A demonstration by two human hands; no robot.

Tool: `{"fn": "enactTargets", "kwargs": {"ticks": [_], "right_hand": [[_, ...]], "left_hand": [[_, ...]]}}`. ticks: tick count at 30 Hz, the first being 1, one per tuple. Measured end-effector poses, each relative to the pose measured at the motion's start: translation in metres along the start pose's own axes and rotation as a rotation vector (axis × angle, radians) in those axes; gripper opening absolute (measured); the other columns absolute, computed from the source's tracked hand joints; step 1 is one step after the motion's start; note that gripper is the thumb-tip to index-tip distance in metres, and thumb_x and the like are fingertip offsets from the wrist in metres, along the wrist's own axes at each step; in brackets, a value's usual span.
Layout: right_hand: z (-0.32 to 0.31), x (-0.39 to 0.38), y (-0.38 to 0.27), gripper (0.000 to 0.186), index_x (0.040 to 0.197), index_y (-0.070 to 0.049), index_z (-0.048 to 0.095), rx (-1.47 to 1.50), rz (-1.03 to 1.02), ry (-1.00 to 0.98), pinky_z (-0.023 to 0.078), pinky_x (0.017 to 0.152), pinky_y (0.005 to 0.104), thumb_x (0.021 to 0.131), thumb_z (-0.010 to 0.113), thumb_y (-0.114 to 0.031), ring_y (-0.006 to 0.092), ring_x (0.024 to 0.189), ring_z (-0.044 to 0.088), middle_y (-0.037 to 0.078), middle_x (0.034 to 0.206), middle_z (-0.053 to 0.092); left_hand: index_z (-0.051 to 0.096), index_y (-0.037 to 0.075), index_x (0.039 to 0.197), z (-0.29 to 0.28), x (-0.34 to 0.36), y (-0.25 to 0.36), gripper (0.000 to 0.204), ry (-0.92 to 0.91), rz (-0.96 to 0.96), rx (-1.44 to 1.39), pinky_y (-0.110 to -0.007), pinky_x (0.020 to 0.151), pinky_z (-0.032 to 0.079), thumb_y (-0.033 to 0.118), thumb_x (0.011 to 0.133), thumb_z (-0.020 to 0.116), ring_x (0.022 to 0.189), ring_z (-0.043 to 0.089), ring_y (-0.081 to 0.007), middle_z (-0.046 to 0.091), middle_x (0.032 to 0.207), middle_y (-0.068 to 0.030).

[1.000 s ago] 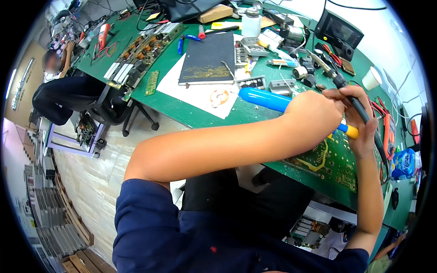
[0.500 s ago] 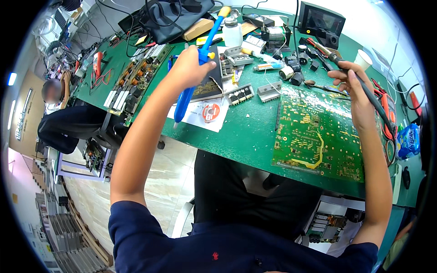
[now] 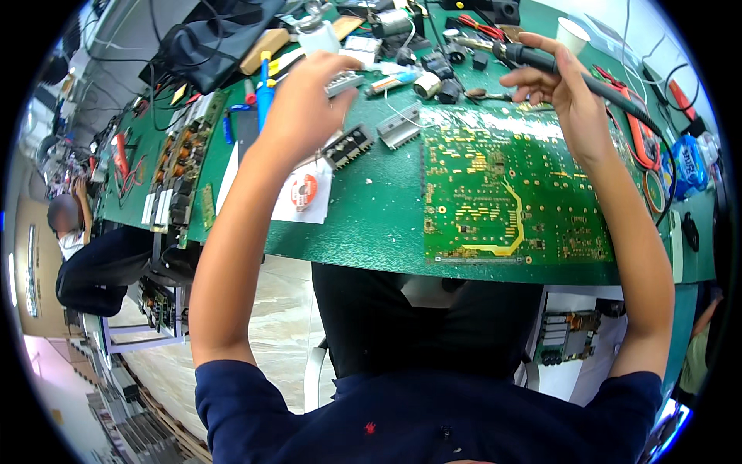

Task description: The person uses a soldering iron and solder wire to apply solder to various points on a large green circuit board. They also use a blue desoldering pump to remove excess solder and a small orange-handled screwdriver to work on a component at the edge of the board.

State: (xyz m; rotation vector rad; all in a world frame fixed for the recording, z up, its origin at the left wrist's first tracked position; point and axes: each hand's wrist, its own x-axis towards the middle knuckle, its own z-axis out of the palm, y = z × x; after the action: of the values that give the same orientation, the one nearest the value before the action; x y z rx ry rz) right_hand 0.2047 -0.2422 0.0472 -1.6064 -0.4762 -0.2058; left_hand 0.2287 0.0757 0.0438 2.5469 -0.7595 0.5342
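Note:
My left hand (image 3: 309, 104), slightly blurred, hovers over the bench with fingers apart and nothing visible in it. Partly behind it, a blue and yellow desoldering pump (image 3: 265, 94) lies on the clutter. My right hand (image 3: 572, 100) grips a soldering iron (image 3: 533, 58) by its dark handle, metal end pointing to the far left, cable running back past the wrist. Beneath that hand, a large green circuit board (image 3: 487, 182) lies flat near the bench's front edge. A round red and white reel (image 3: 304, 191) rests on white paper (image 3: 315, 213) below my left hand.
Heatsink parts (image 3: 399, 126), a syringe-like tube (image 3: 392, 83), black capacitors (image 3: 448, 91) and a jar (image 3: 315, 35) crowd the far middle. Another populated board (image 3: 174, 170) stands left. A paper cup (image 3: 572, 35), red meter (image 3: 643, 139) and blue packet (image 3: 690, 166) sit right. Someone sits far left.
My left hand has let go of the desoldering pump, which now lies behind it. The whole view has shifted. My right hand still holds the soldering iron above the board's far right part.

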Motion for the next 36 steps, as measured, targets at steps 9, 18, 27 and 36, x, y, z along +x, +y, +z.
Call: {"fn": "enactTargets", "kwargs": {"ticks": [9, 18, 27, 36], "right_hand": [[-0.012, 0.007, 0.004, 0.066, 0.121, 0.001, 0.055, -0.005, 0.071, -0.035, 0.046, 0.071, 0.0251, 0.102, 0.019, -0.051, 0.0122, 0.072, 0.058, 0.008, 0.076, 0.063], [0.0, 0.007, -0.011, 0.06, 0.116, 0.005, 0.056, 0.031, 0.155, 0.097, 0.05, 0.06, 0.0246, 0.101, 0.031, -0.047, 0.0145, 0.065, 0.061, 0.011, 0.075, 0.063], [0.012, 0.003, -0.009, 0.046, 0.114, 0.005, 0.058, -0.044, 0.26, 0.246, 0.044, 0.058, 0.0217, 0.1, 0.043, -0.037, 0.0102, 0.061, 0.053, 0.005, 0.067, 0.057], [-0.003, -0.004, 0.009, 0.04, 0.114, 0.003, 0.059, -0.117, 0.309, 0.154, 0.026, 0.049, 0.0206, 0.1, 0.044, -0.031, 0.0048, 0.049, 0.033, -0.004, 0.051, 0.041]], "left_hand": [[0.062, 0.006, 0.094, 0.03, -0.006, 0.027, 0.016, -0.176, 0.153, 0.016, -0.038, 0.079, 0.048, 0.004, 0.079, 0.066, 0.093, 0.059, -0.0295, 0.061, 0.095, -0.0084], [0.061, -0.002, 0.088, 0.032, 0.003, 0.015, 0.013, -0.073, 0.158, -0.262, -0.03, 0.071, 0.046, -0.006, 0.076, 0.065, 0.076, 0.06, -0.0244, 0.062, 0.081, -0.0109], [0.063, -0.002, 0.09, 0.046, -0.007, 0.01, 0.018, 0.025, 0.126, -0.356, -0.028, 0.077, 0.049, -0.009, 0.074, 0.066, 0.083, 0.064, -0.02, 0.066, 0.09, -0.01], [0.059, -0.001, 0.086, 0.045, -0.004, 0.008, 0.016, 0.007, 0.207, -0.243, -0.028, 0.079, 0.045, -0.011, 0.074, 0.063, 0.085, 0.059, -0.0207, 0.06, 0.087, -0.0091]]}}
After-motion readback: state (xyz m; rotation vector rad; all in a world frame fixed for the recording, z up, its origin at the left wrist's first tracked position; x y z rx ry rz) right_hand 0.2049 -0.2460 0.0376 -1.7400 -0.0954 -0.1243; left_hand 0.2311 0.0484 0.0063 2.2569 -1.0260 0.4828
